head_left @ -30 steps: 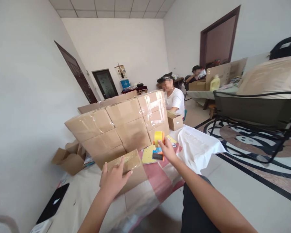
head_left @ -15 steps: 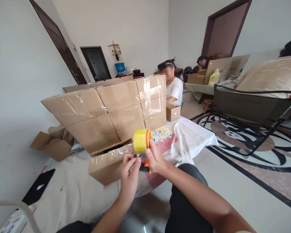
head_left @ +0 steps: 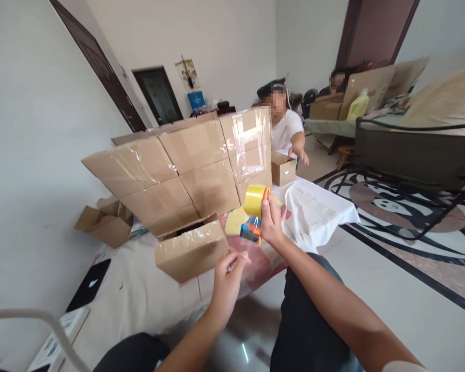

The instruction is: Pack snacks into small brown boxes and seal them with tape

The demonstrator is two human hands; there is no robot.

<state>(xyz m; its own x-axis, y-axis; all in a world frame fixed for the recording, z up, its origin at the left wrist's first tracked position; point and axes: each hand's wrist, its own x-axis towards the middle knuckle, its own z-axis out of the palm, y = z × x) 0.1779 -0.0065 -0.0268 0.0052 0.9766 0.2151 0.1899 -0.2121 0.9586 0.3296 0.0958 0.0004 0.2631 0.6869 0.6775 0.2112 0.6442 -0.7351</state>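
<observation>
My right hand [head_left: 270, 219] grips the orange frame of a tape dispenser [head_left: 256, 201], raised over the table's near edge. It carries a wide yellow roll, and its orange, blue and black cutting end points down and left. Below and to the left of it, my left hand [head_left: 230, 274] is closed in a pinch, fingertips together; whatever lies between them is too small to make out. A small cardboard box [head_left: 194, 253] with a shiny taped side stands just left of my left hand. The two hands are apart.
A wall of taped cardboard boxes [head_left: 205, 181] stands behind the small box. Left lie an open carton [head_left: 104, 227] and a black flat item [head_left: 89, 284]. Across the table, a person in a white shirt [head_left: 289, 129] sits by a small box [head_left: 282, 169]; another sits farther back.
My right hand has moved up and right with the tape dispenser, away from my left hand, which had been at its cutting end. The person opposite has stretched out an arm.
</observation>
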